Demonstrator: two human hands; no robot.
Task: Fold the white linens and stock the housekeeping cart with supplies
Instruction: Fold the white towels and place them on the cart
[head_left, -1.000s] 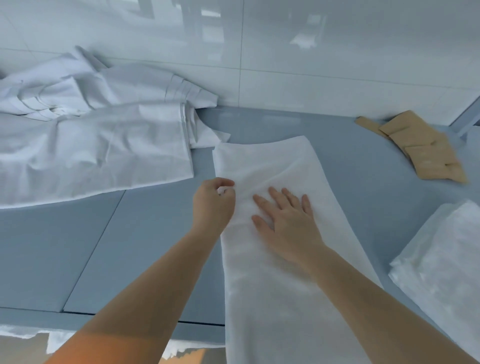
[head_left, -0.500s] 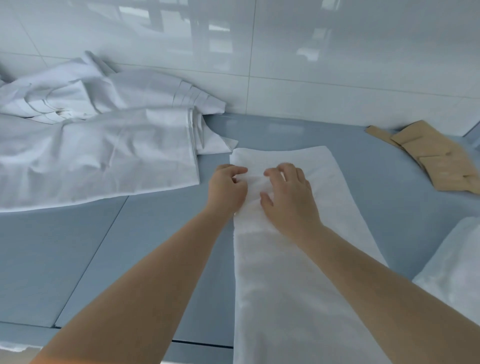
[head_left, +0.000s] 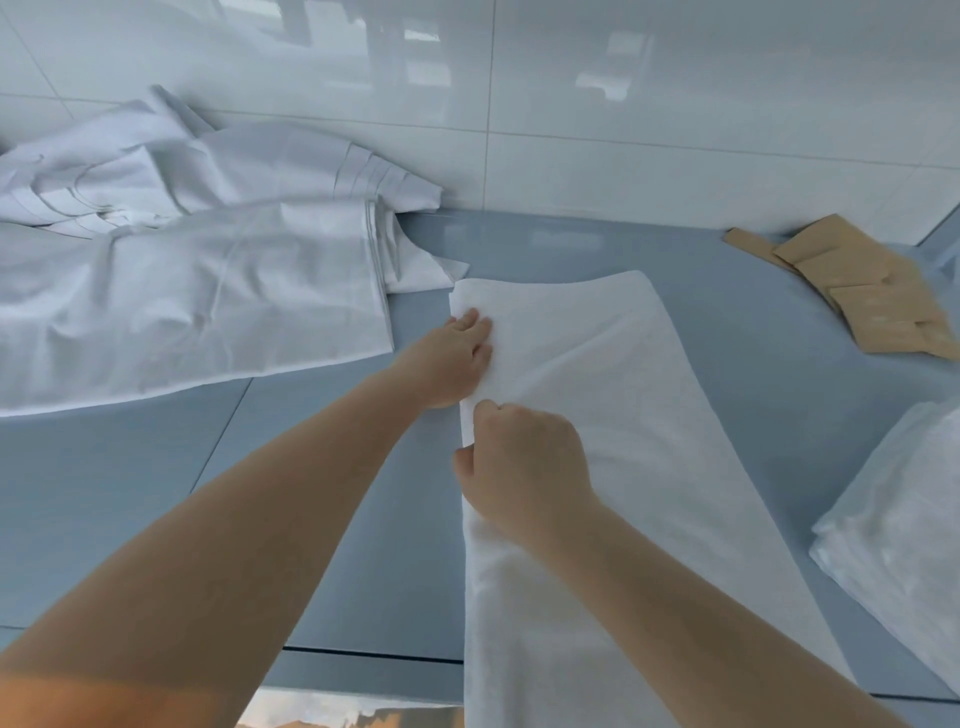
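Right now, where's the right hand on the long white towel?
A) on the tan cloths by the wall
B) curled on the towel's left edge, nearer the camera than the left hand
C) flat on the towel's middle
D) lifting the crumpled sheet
B: the right hand is curled, gripping the long white towel at its left edge, while the left hand rests on the same edge farther up, near the far corner.

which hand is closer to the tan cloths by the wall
Right. The right hand, gripping the white towel's left edge, is nearer the tan cloths at far right; the left hand lies farther left.
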